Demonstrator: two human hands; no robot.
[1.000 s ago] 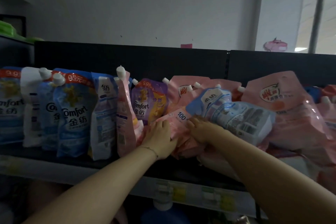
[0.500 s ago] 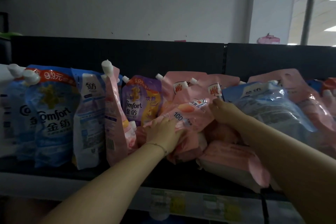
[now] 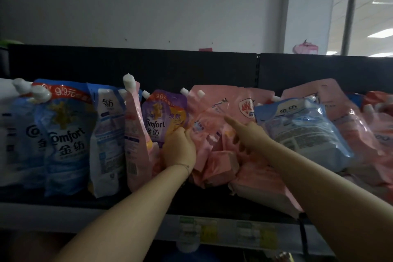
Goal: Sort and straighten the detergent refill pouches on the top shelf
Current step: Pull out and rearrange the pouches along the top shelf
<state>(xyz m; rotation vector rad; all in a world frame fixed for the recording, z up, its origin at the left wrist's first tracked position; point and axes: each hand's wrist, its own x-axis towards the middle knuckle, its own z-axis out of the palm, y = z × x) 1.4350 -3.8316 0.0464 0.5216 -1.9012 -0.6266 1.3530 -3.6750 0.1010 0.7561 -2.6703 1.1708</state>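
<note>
My left grip (image 3: 178,151) is curled round the lower left edge of the slumped pink pouch (image 3: 212,117). The pouch lies on the top shelf (image 3: 53,203) between the purple pouch (image 3: 163,117) and the blue pouch (image 3: 297,130), its long axis leaning up and rightward. My right grip (image 3: 251,136) is loose, forefinger straight against the pouch's face, nearer its top.

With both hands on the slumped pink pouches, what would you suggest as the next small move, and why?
Probably stand the pink pouch upright next to the purple pouch: the left hand grips it, it sags crumpled, and the right hand rests a straight forefinger on it.
</note>
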